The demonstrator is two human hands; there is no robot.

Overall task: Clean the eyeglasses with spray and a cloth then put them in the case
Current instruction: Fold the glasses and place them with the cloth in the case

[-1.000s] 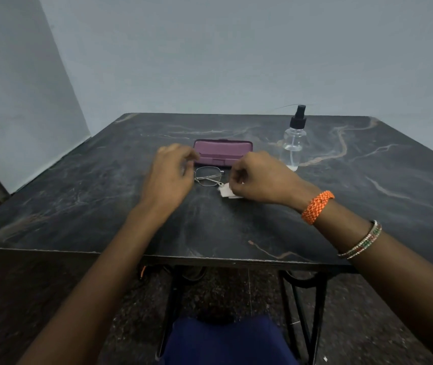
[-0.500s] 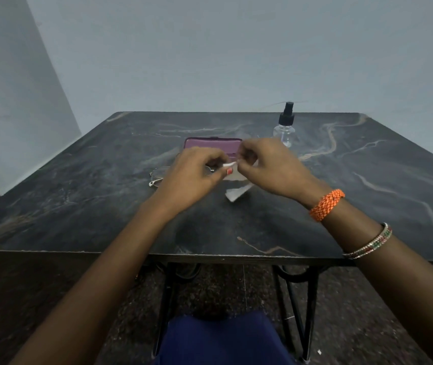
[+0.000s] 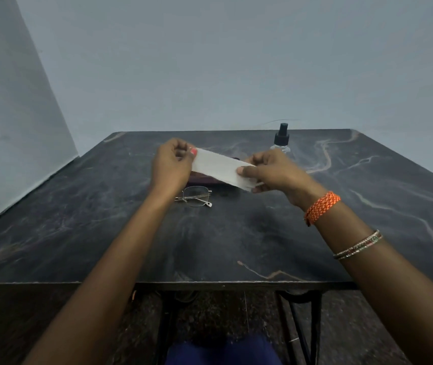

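Observation:
A white cloth [image 3: 220,167] is stretched flat in the air above the table between both hands. My left hand [image 3: 172,165] pinches its left end and my right hand [image 3: 273,171] pinches its right end. Thin metal-framed eyeglasses [image 3: 195,197] lie folded on the dark marble table [image 3: 78,206], just below the cloth. The purple case [image 3: 204,180] sits behind the glasses, mostly hidden by the cloth and hands. A clear spray bottle [image 3: 280,140] with a black nozzle stands behind my right hand.
The table's front edge [image 3: 210,282] runs across the lower view, with black metal legs beneath it. Pale walls stand behind and to the left of the table.
Both hands lifted the folded cloth off the table and pulled it open into a long strip. The eyeglasses, earlier partly hidden by my left hand, now lie in plain view.

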